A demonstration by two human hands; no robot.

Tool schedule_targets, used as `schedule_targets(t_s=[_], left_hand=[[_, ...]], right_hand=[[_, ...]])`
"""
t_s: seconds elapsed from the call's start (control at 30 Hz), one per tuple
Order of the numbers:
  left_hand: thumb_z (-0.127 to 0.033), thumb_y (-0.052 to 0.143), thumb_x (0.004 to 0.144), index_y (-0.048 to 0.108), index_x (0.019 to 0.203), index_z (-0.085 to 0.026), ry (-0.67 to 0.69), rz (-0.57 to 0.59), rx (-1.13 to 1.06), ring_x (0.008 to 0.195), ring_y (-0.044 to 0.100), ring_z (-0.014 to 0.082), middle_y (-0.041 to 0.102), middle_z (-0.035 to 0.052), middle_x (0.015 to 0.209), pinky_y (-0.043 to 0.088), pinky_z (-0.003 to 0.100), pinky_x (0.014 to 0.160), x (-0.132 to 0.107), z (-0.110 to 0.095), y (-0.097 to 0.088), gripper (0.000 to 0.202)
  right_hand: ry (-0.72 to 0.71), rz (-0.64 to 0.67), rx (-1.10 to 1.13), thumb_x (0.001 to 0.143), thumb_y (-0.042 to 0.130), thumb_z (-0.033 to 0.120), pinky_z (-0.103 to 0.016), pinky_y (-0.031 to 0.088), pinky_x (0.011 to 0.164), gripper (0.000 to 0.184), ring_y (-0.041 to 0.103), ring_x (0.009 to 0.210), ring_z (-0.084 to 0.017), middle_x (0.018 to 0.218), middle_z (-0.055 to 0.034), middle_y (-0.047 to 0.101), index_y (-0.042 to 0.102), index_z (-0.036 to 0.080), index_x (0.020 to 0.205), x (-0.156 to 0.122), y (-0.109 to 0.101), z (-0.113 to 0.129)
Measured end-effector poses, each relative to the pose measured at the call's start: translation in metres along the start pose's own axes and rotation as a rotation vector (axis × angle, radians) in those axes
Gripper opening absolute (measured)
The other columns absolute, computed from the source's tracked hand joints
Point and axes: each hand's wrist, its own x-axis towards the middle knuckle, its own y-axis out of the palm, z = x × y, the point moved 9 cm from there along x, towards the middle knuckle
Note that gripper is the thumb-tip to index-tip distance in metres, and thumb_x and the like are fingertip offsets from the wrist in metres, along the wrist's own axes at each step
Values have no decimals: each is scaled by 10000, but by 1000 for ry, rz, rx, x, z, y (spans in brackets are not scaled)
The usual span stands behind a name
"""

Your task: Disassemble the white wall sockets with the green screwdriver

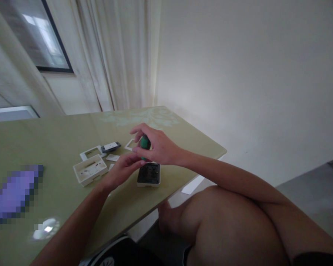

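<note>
My right hand (162, 146) is curled round the green handle of a screwdriver (145, 143), held upright. My left hand (124, 168) pinches at the lower end of the screwdriver, where the fingers hide its shaft and tip. Just below both hands, a square black socket or switch module (152, 173) sits in a white box (148, 184) on the table. Whether the tip touches the module cannot be seen. Left of my left hand lies an open white mounting box (84, 180) with small dark pieces in it.
Behind the open box lie a white frame (84, 155) and a grey-white switch module (111, 146). Another white frame (128, 145) is partly behind my right hand. A blurred purple object (15, 194) lies on the green table (63, 142) at left. The table's edge runs close to my leg.
</note>
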Motion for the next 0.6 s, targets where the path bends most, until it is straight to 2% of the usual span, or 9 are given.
schedule_targets(t_s=[0.07, 0.2, 0.27, 0.37, 0.47, 0.53, 0.6], left_hand=[[-580, 768, 930, 849, 962, -186, 0, -22, 21, 958, 798, 280, 865, 80, 987, 630, 405, 947, -1, -1, -2, 404], [-517, 931, 774, 827, 979, -196, 14, -172, -49, 960, 796, 282, 865, 65, 1005, 632, 385, 913, -3, 0, -13, 395], [-521, 921, 786, 817, 1014, -195, 23, -144, -67, 990, 795, 287, 863, 72, 1029, 635, 393, 919, -2, -1, -11, 412], [-544, 828, 881, 824, 936, -190, 18, -80, -7, 956, 791, 281, 858, 73, 961, 631, 414, 936, -2, -2, -7, 359], [-548, 874, 822, 804, 849, -192, 1, -188, 3, 907, 780, 284, 842, 61, 885, 626, 432, 934, -1, 0, -14, 364], [-575, 908, 764, 787, 880, -195, -7, -270, -16, 924, 776, 297, 839, 68, 920, 626, 443, 926, -2, 2, -19, 416], [-616, 918, 725, 772, 1009, -199, -1, -286, 30, 1010, 768, 321, 829, 92, 1053, 616, 467, 959, -2, 3, -19, 526]], right_hand=[[5, -4, 14, 941, 728, 344, -337, 516, 940, 409, 688, 998, -176, 1082, -19, 710, 551, 230, 1292, 0, 0, -1], [8, 2, 36, 931, 728, 333, -321, 522, 895, 427, 682, 946, -166, 1075, -14, 713, 544, 227, 1302, 0, 1, 0], [1, -9, 36, 934, 725, 328, -316, 520, 879, 426, 677, 928, -162, 1071, -15, 714, 544, 221, 1305, 0, 0, 0], [2, -19, 56, 931, 742, 345, -318, 517, 899, 446, 684, 935, -160, 1054, -7, 712, 541, 218, 1308, 0, 0, 0], [42, 5, 85, 908, 783, 381, -323, 517, 908, 495, 690, 936, -162, 1046, 1, 719, 535, 229, 1308, 0, 4, -3], [87, -1, 94, 902, 801, 426, -318, 516, 865, 505, 678, 890, -160, 1008, 9, 719, 549, 236, 1296, -2, 5, -8], [133, -37, 98, 910, 797, 466, -303, 505, 796, 475, 645, 808, -147, 937, 26, 693, 582, 240, 1267, -3, 4, -14]])
